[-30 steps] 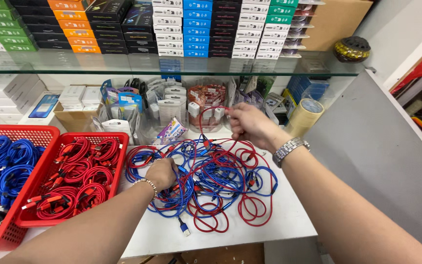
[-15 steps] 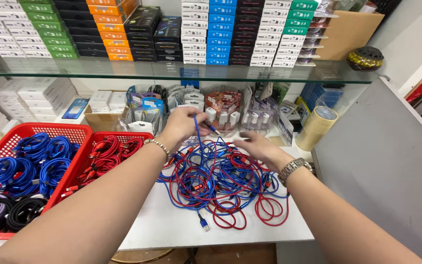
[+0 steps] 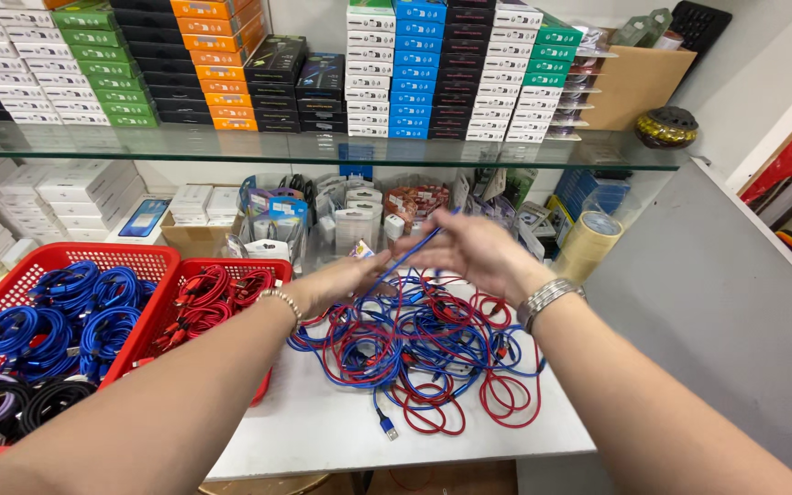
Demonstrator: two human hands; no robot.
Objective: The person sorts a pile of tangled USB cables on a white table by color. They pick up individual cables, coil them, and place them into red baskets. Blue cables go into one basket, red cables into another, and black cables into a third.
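Head view: left hand (image 3: 346, 280) and right hand (image 3: 469, 249) both pinch one blue cable (image 3: 412, 255), tangled cable pile (image 3: 423, 353) just below them.

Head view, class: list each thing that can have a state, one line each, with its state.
Blue cable: pulled taut between both hands.
Left hand: pinching the blue cable.
Right hand: gripping the blue cable.
Cable pile: tangled, loose on the table.
Red baskets: filled with coiled cables.
Tape roll: upright.
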